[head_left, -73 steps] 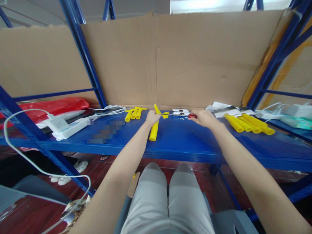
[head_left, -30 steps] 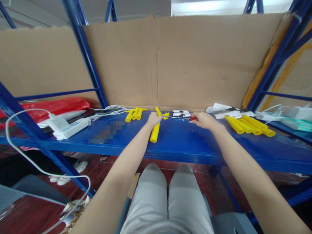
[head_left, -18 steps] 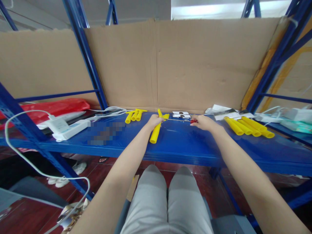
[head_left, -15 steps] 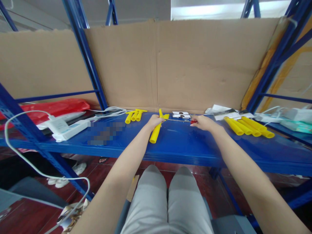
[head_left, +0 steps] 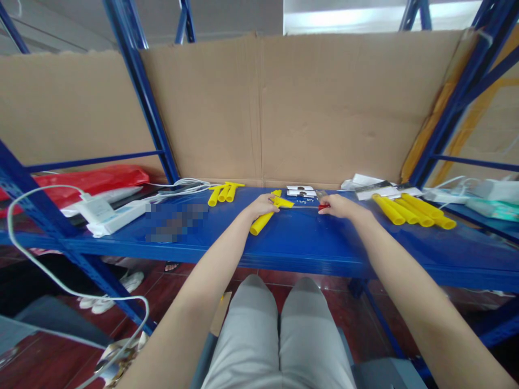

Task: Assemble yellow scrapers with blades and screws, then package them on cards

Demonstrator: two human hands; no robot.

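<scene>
My left hand (head_left: 261, 206) is closed around a yellow T-shaped plastic piece (head_left: 261, 223), whose tube slants down toward the shelf's front edge while its crossbar points to the right. My right hand (head_left: 336, 206) grips a screwdriver by its red handle (head_left: 324, 206). The thin metal shaft (head_left: 305, 207) reaches left, its end at the yellow crossbar; whether it touches a screw is too small to tell. Tiny light-coloured bits (head_left: 303, 201) lie just behind the shaft. Past them are small white packets with dark spots (head_left: 300, 191).
Several yellow T-shaped pieces (head_left: 223, 193) lie at back left, and several yellow tubes (head_left: 413, 210) at right beside white-and-black packages (head_left: 377, 192). A power strip (head_left: 119, 217) with cables sits at left. Cardboard (head_left: 324, 108) walls the back of the blue shelf (head_left: 324, 237).
The yellow T-shaped piece has turned in my left hand, its crossbar swinging toward the right and front. My right hand with the screwdriver has shifted slightly right and nearer.
</scene>
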